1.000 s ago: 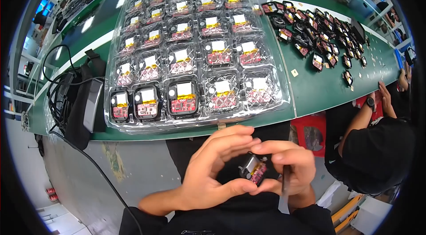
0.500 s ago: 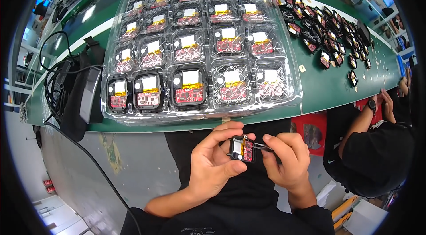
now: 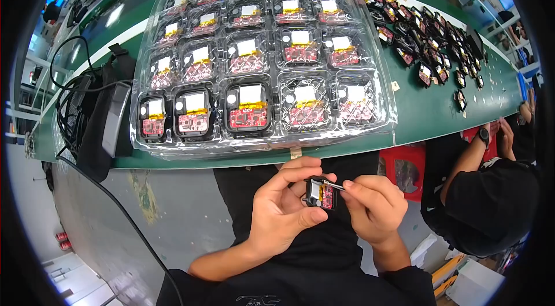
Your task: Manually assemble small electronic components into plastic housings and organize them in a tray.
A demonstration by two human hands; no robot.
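Note:
My left hand (image 3: 282,209) holds a small open black device housing (image 3: 329,197) by its edges, thumb in front and fingers behind. Inside it show a red circuit board, a silvery-white block and yellow tape. My right hand (image 3: 377,206) pinches thin metal tweezers (image 3: 335,185) between thumb and forefinger. Their tip lies over the upper edge of the housing, and I cannot tell whether it grips anything. Both hands are above my lap, just in front of the bench edge.
A clear plastic tray stack (image 3: 231,145) with rows of similar devices lies on the green bench (image 3: 491,101). Many loose black housings (image 3: 430,46) are heaped at the right. A black bag-like object (image 3: 95,132) with cables stands left. A co-worker (image 3: 491,202) sits at right.
The housing and both hands have shifted slightly right. The housing is tilted more, and the tweezers now slant across its upper edge instead of coming in from its right side.

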